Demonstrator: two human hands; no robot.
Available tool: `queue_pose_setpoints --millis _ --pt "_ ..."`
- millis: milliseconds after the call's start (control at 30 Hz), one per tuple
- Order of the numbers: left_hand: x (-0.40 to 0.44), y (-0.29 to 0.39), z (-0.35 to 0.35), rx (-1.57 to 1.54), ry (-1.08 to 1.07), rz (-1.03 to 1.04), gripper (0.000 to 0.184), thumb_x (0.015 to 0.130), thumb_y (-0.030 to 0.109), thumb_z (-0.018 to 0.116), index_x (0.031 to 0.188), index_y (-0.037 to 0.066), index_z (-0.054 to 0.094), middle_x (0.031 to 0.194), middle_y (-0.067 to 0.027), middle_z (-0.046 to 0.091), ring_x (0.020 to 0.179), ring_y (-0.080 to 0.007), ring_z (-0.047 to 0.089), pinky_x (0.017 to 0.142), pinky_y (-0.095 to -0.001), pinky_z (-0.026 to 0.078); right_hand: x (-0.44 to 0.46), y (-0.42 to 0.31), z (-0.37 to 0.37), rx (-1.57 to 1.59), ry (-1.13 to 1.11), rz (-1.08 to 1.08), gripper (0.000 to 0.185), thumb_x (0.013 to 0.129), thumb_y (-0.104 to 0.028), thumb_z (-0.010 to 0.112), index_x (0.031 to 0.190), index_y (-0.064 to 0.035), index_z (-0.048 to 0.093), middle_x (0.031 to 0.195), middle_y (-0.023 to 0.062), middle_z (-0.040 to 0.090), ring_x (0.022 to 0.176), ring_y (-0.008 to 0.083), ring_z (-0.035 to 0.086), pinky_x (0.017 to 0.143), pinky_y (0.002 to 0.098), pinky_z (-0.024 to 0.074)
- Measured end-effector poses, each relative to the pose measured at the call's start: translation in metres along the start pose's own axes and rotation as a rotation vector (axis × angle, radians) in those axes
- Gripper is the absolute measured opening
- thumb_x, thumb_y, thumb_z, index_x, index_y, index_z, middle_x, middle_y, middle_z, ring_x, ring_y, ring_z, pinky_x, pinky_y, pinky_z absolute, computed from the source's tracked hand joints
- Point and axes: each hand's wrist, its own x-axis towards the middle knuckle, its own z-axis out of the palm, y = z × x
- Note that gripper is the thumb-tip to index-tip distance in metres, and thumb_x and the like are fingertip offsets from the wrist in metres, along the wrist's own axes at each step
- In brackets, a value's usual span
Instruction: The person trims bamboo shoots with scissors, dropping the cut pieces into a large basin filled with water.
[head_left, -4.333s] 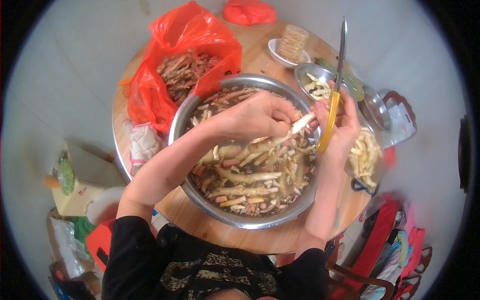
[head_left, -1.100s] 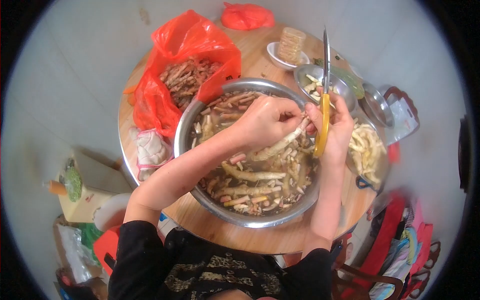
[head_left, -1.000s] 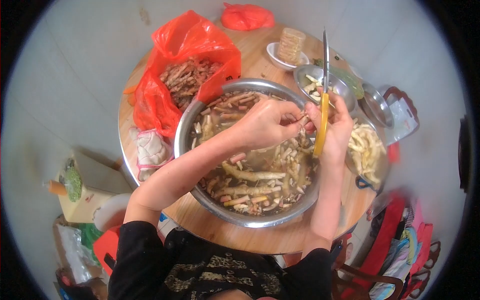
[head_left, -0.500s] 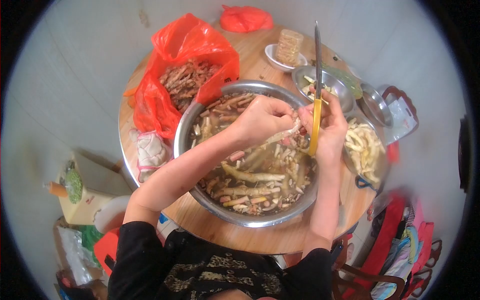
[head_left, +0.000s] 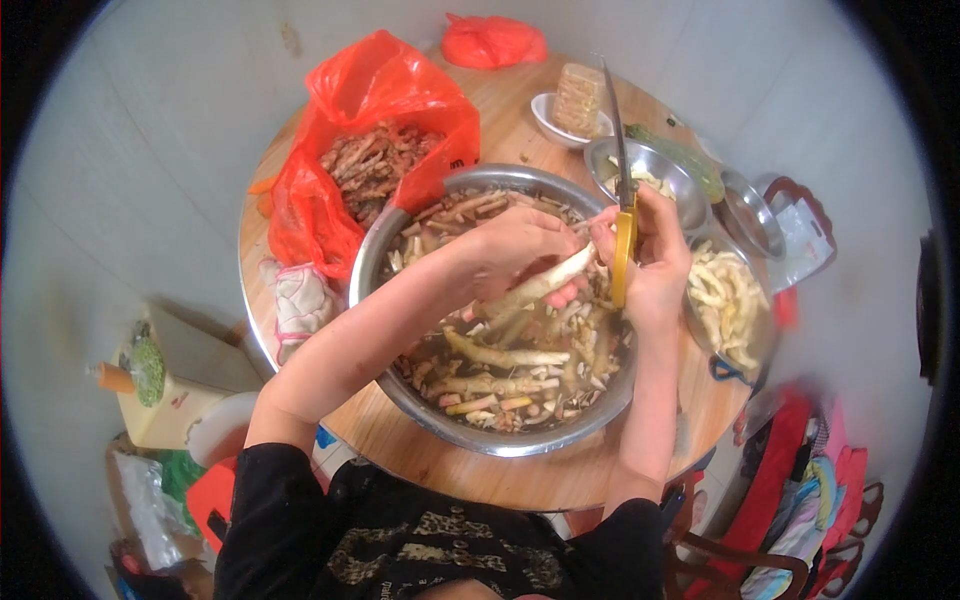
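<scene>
Both hands are over a large metal basin [head_left: 500,447] of murky water, where pale, knobbly roots and cut pieces float. My left hand [head_left: 515,245] is closed around a long whitish root [head_left: 548,282], which slants up to the right with its far end at my right fingers. My right hand [head_left: 657,270] grips a knife [head_left: 625,235] by its yellow handle. The long dark blade points up and away from me, and the right thumb is close to the root's end. Part of the left fingers is hidden behind the hand and root.
A red plastic bag [head_left: 325,225] of brown unpeeled roots stands left of the basin, near a bundled white glove [head_left: 303,305]. To the right are a bowl of pale peeled roots [head_left: 728,300] and a smaller metal bowl [head_left: 690,190]. A white dish [head_left: 545,115] holds a stacked block.
My left hand has turned and shifted slightly, showing more of the whitish root. The knife in my right hand has tilted to the left and dropped a little.
</scene>
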Motion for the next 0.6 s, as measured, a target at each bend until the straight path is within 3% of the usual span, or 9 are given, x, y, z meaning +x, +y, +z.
queue_pose_setpoints --millis 100,233,300,400,600 --pt "-0.004 0.008 0.001 -0.043 -0.124 -0.124 0.02 0.098 0.015 0.057 0.107 -0.002 0.058 0.086 -0.0177 0.07 0.061 -0.0209 0.066 0.056 -0.0331 0.055 0.002 -0.001 0.002 0.044 0.021 -0.046 0.05 0.086 -0.002 0.075 0.13 -0.0037 0.053 0.103 0.0049 0.064 0.093 0.0111 0.063 0.077 0.0251 0.0522" --pt "-0.01 0.015 0.005 0.014 -0.063 -0.099 0.018 0.098 0.013 0.057 0.108 -0.002 0.052 0.088 -0.0197 0.068 0.063 -0.0214 0.063 0.056 -0.0332 0.053 0.004 0.001 -0.002 0.112 0.05 0.028 0.05 0.086 -0.003 0.075 0.13 -0.0041 0.053 0.097 0.005 0.065 0.082 0.0095 0.063 0.062 0.0225 0.0511" --pt "-0.011 0.013 0.003 0.102 0.014 0.144 0.019 0.095 0.011 0.06 0.106 0.0 0.05 0.088 -0.0181 0.068 0.064 -0.019 0.063 0.057 -0.0313 0.052 0.006 0.003 -0.004 0.139 0.057 0.03 0.05 0.086 -0.004 0.076 0.131 -0.0043 0.053 0.096 0.0052 0.065 0.079 0.009 0.063 0.058 0.022 0.0501" --pt "-0.006 0.004 0.003 0.26 0.089 0.321 0.019 0.091 0.006 0.067 0.105 0.003 0.055 0.086 -0.0144 0.07 0.066 -0.0176 0.064 0.058 -0.0279 0.05 0.01 -0.001 -0.005 0.156 0.06 0.161 0.05 0.086 -0.007 0.076 0.131 -0.0034 0.053 0.095 0.005 0.065 0.076 0.0095 0.063 0.055 0.0218 0.0485" --pt "-0.007 0.005 0.006 0.321 0.16 0.384 0.026 0.087 -0.001 0.067 0.109 0.003 0.053 0.087 -0.0135 0.069 0.069 -0.018 0.065 0.061 -0.0295 0.05 0.01 -0.007 -0.006 0.048 0.067 0.347 0.054 0.086 -0.01 0.077 0.133 -0.0005 0.052 0.097 0.0052 0.067 0.076 0.0092 0.063 0.059 0.0217 0.0496"
